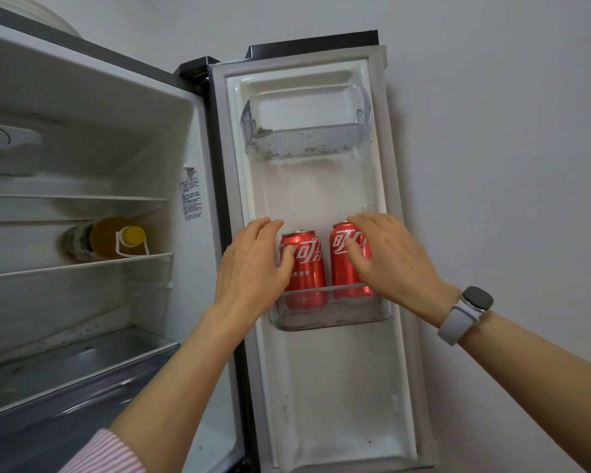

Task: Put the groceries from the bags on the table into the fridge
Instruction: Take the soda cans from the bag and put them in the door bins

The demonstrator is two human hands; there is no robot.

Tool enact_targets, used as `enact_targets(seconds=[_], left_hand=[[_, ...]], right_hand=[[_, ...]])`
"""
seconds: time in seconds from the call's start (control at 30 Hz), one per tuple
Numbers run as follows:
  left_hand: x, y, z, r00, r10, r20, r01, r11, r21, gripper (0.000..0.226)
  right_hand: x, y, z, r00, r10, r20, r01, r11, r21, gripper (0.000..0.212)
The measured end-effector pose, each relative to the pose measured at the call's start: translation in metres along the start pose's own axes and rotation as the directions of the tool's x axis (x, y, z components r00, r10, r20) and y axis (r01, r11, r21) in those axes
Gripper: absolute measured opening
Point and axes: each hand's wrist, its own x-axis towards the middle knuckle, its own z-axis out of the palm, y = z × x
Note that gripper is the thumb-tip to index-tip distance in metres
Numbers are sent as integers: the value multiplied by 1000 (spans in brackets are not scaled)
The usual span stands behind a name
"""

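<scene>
Head view: the fridge (93,172) stands open, its cabinet filling the left half of the frame and its door (325,387) swung out at centre.

Door bins: a clear upper bin (304,141) sits in the upper centre of the frame. A lower bin (328,312) sits at mid-frame and holds two red cans, both upright and side by side with a narrow gap between them.

Left hand (253,268): positioned at the left can (304,268). The grip is wrapped loosely around the can's left side, thumb across the front face and fingers reaching behind the top rim. Whether the fingers press firmly cannot be told.

Right hand (386,257): positioned at the right can (347,261). The grip is curled around the can's right side, thumb on the front face, fingers over the top edge. A grey watch (471,307) is worn on this wrist.

Cabinet interior: a bottle (110,238) with a yellow cap lies on its side on a middle shelf at the left of the frame. A label sticker (190,198) is fixed to the inner right wall.

A pink striped sleeve (106,452) shows at the lower left edge.
</scene>
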Motion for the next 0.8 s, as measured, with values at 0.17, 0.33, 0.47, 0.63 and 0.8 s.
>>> enact_targets(seconds=[0.17, 0.33, 0.47, 0.63, 0.8], left_hand=[[-48, -17, -14, 984, 73, -162, -58, 994, 94, 40], [-150, -32, -20, 994, -15, -105, 30, 991, 134, 40], [-259, -43, -25, 968, -223, 110, 190, 948, 256, 39], [-397, -19, -66, 730, -566, 383, 384, 803, 455, 48], [-522, 32, -129, 412, -880, 236, 650, 466, 601, 46]], right_hand=[[-42, -32, -2, 982, -82, -172, 113, 977, 179, 43], [-133, -76, 19, 983, -67, -169, 131, 906, 402, 33], [-219, -104, 48, 978, -84, 188, -17, 877, 480, 38], [-337, -135, 66, 795, -230, 562, -125, 844, 522, 39], [-444, -181, 41, 537, -440, 720, -247, 734, 633, 46]])
